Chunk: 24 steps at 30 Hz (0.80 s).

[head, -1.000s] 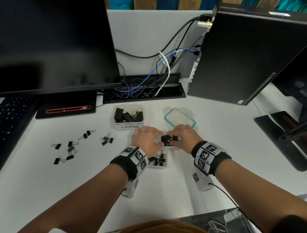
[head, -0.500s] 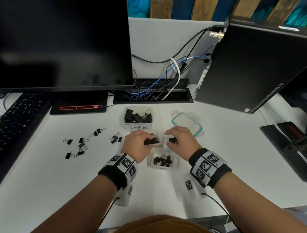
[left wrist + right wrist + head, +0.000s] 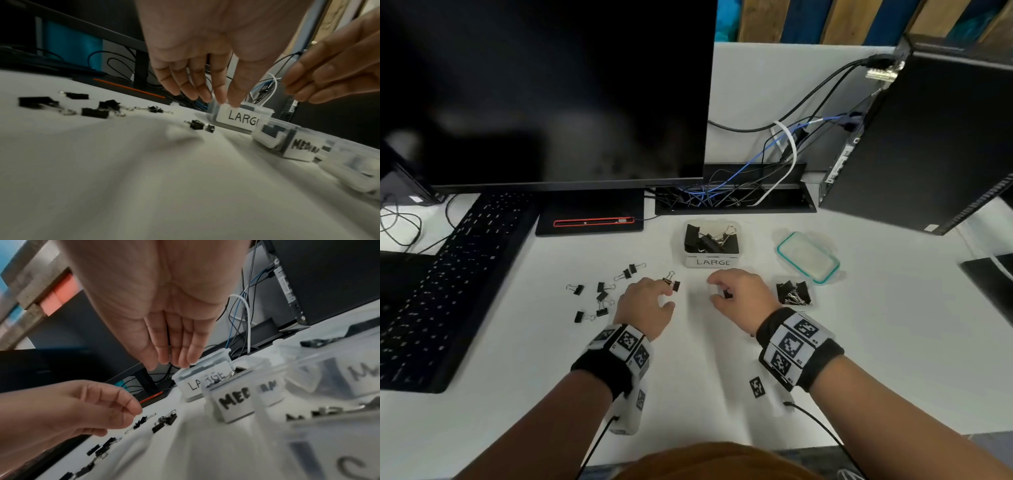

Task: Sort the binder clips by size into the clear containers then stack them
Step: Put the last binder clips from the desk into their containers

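Observation:
Several small black binder clips [image 3: 601, 294] lie loose on the white desk, left of my left hand [image 3: 669, 294]. One more clip [image 3: 674, 284] rests on the desk at that hand's fingertips; in the left wrist view this clip [image 3: 200, 126] lies below the straight, empty fingers [image 3: 205, 97]. My right hand [image 3: 714, 291] hovers with loosely bent fingers over the clear container marked MEDIUM [image 3: 287, 146] and holds nothing I can see. The LARGE container [image 3: 711, 262], with big clips inside, stands just beyond both hands. Another clear container [image 3: 812, 294] with clips sits right of my right hand.
A teal-rimmed lid [image 3: 807, 257] lies at the back right. A monitor [image 3: 544, 92], its stand base [image 3: 590, 219], a keyboard [image 3: 448, 274], a cable tray [image 3: 732, 198] and a black computer case [image 3: 928, 137] ring the work area. Bare desk lies in front of my wrists.
My hands have moved apart. The left hand swung left from the containers, and the clips it held now lie on the desk by its fingertips. My head turned left.

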Available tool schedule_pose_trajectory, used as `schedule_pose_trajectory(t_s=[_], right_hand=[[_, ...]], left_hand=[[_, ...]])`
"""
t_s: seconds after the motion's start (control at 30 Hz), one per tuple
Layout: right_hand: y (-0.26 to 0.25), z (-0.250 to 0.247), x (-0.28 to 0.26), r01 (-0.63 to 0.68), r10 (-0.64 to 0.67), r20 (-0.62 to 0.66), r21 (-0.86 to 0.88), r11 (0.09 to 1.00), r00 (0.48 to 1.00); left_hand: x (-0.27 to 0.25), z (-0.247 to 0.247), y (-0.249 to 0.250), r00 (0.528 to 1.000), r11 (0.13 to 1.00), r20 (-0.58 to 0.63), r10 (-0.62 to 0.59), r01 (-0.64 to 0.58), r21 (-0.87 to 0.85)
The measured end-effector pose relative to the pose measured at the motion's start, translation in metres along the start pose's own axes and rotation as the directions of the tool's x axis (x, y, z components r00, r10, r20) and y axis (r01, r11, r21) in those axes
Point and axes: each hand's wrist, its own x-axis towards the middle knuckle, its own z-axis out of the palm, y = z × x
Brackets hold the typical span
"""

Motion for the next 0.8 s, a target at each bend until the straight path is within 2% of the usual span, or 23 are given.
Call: schedule_pose_trajectory(t_s=[0.27,0.43,0.57,0.8], right_hand=[[-0.021,0.038,0.023,-0.122,0.121,0.048,0.02,0.992,0.992],[-0.022,0.062,0.038,-0.222,0.22,0.101,0.01,0.975,0.97],[-0.019,0.074,0.052,-0.304,0.303,0.078,0.006,0.953,0.95],[-0.022,0.084,0.061,-0.259,0.264,0.053,-0.083,0.962,0.963]], left_hand=[[0.013,-0.008,-0.033,0.992,0.998,0.108,-0.059,0.062,-0.026],[0.02,-0.007,-0.041,0.988,0.999,0.147,-0.047,0.049,-0.009],[0.026,-0.006,-0.043,0.985,1.0,0.172,-0.02,0.019,0.004],[0.038,-0.007,-0.04,0.988,1.0,0.151,0.025,-0.023,-0.016]])
